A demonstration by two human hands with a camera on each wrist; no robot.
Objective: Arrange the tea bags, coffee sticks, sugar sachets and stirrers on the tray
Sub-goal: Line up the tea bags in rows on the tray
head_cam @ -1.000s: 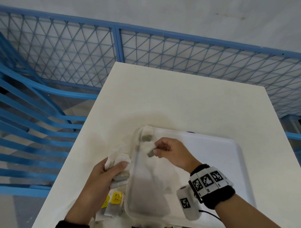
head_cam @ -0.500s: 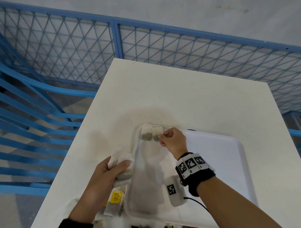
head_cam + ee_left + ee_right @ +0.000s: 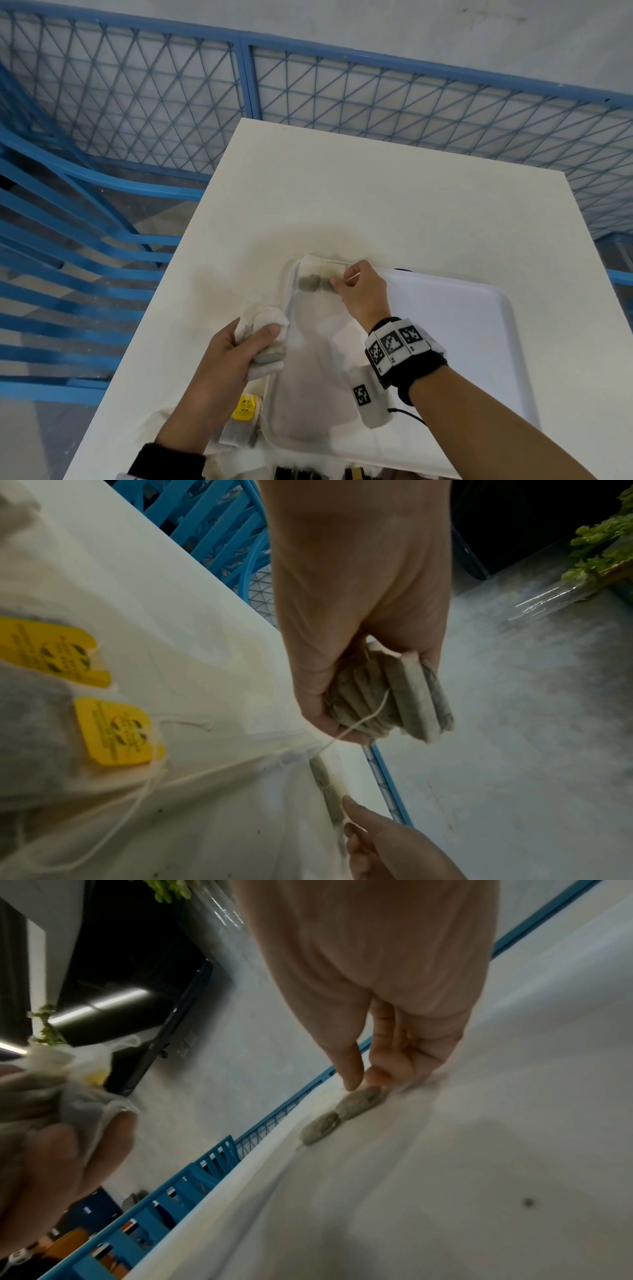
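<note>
A white tray (image 3: 507, 308) lies on the white table (image 3: 376, 205). Two tea bags lie side by side in its far left corner: the first tea bag (image 3: 307, 278) (image 3: 320, 1130) and the second tea bag (image 3: 327, 278) (image 3: 359, 1100). My right hand (image 3: 337, 284) (image 3: 363, 1083) pinches the right end of the second one with thumb and forefinger. My left hand (image 3: 267, 337) (image 3: 369, 718) hovers over the tray's left edge and grips a stack of tea bags (image 3: 267, 342) (image 3: 404, 696), a string trailing from it.
More tea bags with yellow tags (image 3: 244, 407) (image 3: 113, 731) lie on the table at the tray's near left corner. Dark packets show along the tray's near edge (image 3: 308, 472). A blue mesh fence (image 3: 239, 85) runs behind and left of the table.
My right hand carried a tea bag from mid-air to the tray's far left corner and set it down beside the first one. The left hand kept its stack.
</note>
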